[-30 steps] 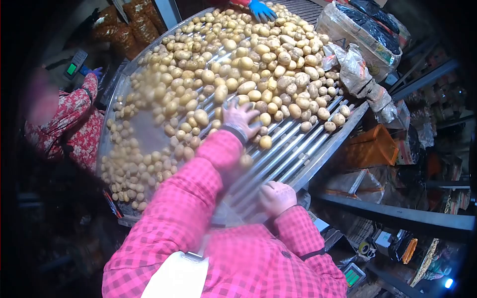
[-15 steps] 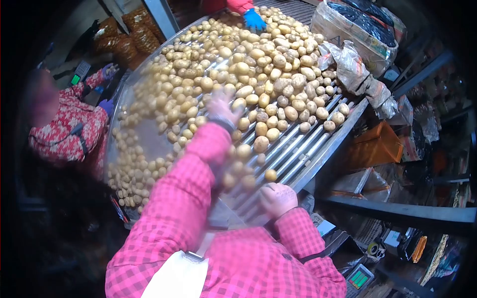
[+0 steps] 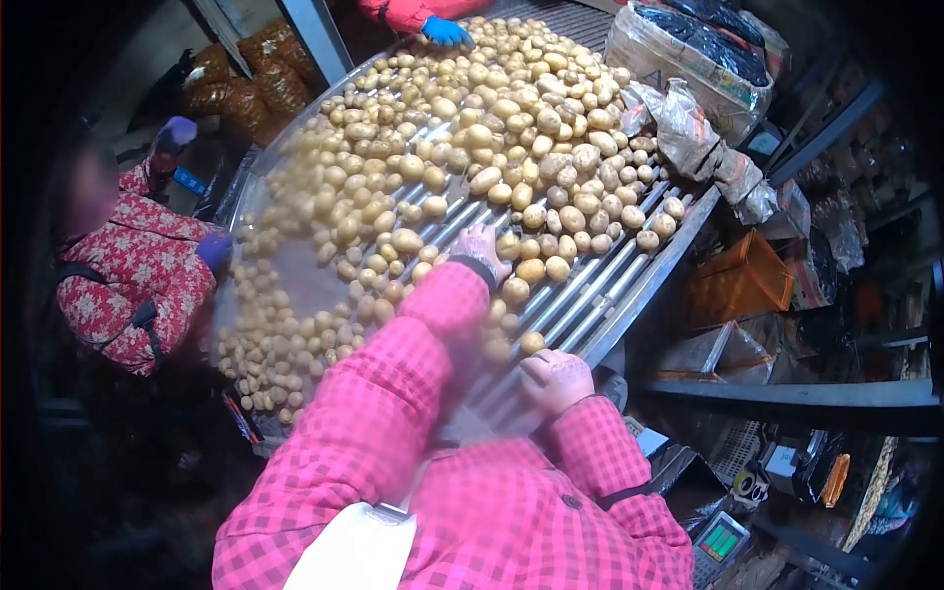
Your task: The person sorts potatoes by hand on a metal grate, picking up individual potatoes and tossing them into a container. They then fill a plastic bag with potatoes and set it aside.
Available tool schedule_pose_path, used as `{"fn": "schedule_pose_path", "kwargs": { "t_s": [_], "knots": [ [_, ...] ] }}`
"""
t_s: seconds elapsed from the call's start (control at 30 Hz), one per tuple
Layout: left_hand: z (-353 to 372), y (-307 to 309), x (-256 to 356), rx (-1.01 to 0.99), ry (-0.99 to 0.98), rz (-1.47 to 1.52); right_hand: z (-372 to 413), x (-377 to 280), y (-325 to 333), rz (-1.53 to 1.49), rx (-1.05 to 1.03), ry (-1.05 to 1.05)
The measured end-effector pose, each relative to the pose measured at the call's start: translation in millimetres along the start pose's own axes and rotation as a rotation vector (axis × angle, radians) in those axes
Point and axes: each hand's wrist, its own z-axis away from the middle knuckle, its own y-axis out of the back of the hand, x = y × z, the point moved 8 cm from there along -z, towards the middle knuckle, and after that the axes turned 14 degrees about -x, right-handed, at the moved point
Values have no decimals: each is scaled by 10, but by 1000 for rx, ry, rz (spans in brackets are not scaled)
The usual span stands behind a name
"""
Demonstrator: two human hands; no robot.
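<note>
Potatoes (image 3: 492, 128), well over a hundred and too many to count, cover one roller table (image 3: 600, 295). The left hand (image 3: 479, 246) lies among them towards the near end of the heap, fingers spread and released, touching perhaps two or three, though blur hides which. The right hand (image 3: 556, 379) rests at the table's near rim, fingers curled into a loose fist, with one stray potato (image 3: 532, 342) just beside it. One blue glove (image 3: 444, 31) reaches in at the far end. At the left, one person in a flowered jacket (image 3: 138, 275) wears two purple gloves (image 3: 212, 251).
</note>
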Motion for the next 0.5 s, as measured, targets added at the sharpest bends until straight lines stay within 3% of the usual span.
{"fn": "schedule_pose_path", "kwargs": {
  "t_s": [0.1, 0.13, 0.17, 0.23, 0.3, 0.33, 0.37, 0.43, 0.47, 0.5],
  "knots": [
    [345, 137, 89, 147, -151, 218, 1, 94, 122, -238, 128, -1],
    [437, 118, 51, 371, -224, 202, 16, 353, 39, -854, 161, -169],
    [713, 305, 271, 327, -297, 341, 70, 483, -194, -1477, 180, -344],
    [982, 242, 540, 241, -406, 525, 23, 431, -90, -2027, 339, -107],
    [1319, 157, 956, 115, -601, 492, 12, 385, 29, -2294, 488, 217],
    [1440, 77, 1107, -167, -571, 574, 10, 589, -217, -2313, 550, 104],
    [1501, 35, 1235, -305, -625, 529, 48, 632, -240, -2371, 527, 134],
    [1362, 191, 1180, -358, -553, 386, 157, 707, -321, -2475, 522, 131],
    [1159, 383, 1053, -239, -606, 461, 199, 456, -119, -2487, 410, 263],
    [859, 621, 780, -59, -597, 502, 239, 406, -87, -2488, 410, 256]
  ]
}}
